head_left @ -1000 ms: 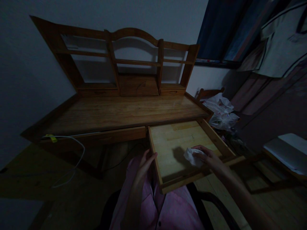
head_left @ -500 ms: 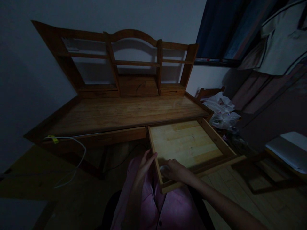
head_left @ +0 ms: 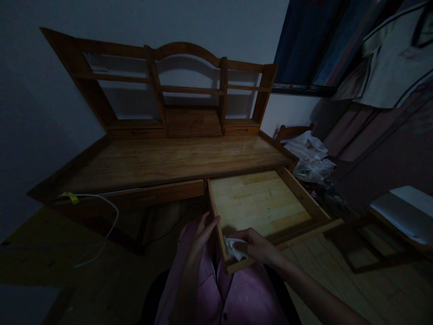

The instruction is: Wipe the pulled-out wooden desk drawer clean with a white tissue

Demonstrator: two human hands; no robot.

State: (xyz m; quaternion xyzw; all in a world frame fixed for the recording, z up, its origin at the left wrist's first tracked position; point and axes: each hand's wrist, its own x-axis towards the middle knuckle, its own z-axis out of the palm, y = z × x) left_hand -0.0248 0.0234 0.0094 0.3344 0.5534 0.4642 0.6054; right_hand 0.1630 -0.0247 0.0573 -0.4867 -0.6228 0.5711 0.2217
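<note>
A wooden drawer [head_left: 260, 203] is pulled out from the right front of the desk, its pale bottom bare. My right hand [head_left: 259, 246] is inside its near left corner, fingers closed on a crumpled white cloth [head_left: 236, 248] that lies against the bottom beside the left wall; it could be tissue. Outside that wall is my left hand [head_left: 204, 232], fingers apart and stretched out, with one fingertip touching the wall's upper edge. Part of the cloth is hidden under my right hand.
The wooden desk [head_left: 189, 155] carries a shelf unit [head_left: 192, 90] at its back. A white cable [head_left: 117, 216] hangs at the left front. Plastic bags [head_left: 309, 155] are piled right of the desk. A stool [head_left: 365, 257] with a flat grey object stands farther right.
My right hand has shifted slightly right and toward me along the drawer corner, and more of the white cloth now shows. The left hand stays at the drawer's left wall.
</note>
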